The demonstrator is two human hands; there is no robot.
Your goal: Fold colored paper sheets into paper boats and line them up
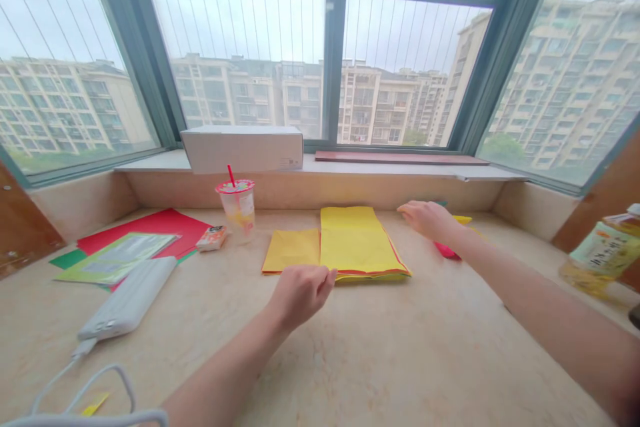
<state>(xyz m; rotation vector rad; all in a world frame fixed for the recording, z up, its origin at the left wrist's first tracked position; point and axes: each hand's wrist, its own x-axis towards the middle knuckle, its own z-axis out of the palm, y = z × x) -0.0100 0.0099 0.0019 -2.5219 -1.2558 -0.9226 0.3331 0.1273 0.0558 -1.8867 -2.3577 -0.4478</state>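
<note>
Two bare hands reach over the tabletop (390,353). The left hand (300,293) has its fingers curled inward at the near edge of the yellow paper stack (357,240); we cannot tell whether they pinch this edge or only rest against it. The stack lies just beyond these fingers and toward their right, and to its left side we see a smaller, darker yellow paper (293,250). The right hand (425,219) is beyond the stack's right side, its fingers bent and close together; whether they hold something, we cannot tell. Near these fingers, partly hidden by the forearm, we notice a pinkish-red object (447,251). Farther from the left fingers, on their left, stand a lidded cup (240,210) and, nearer to us, a white power bank (130,297).
</note>
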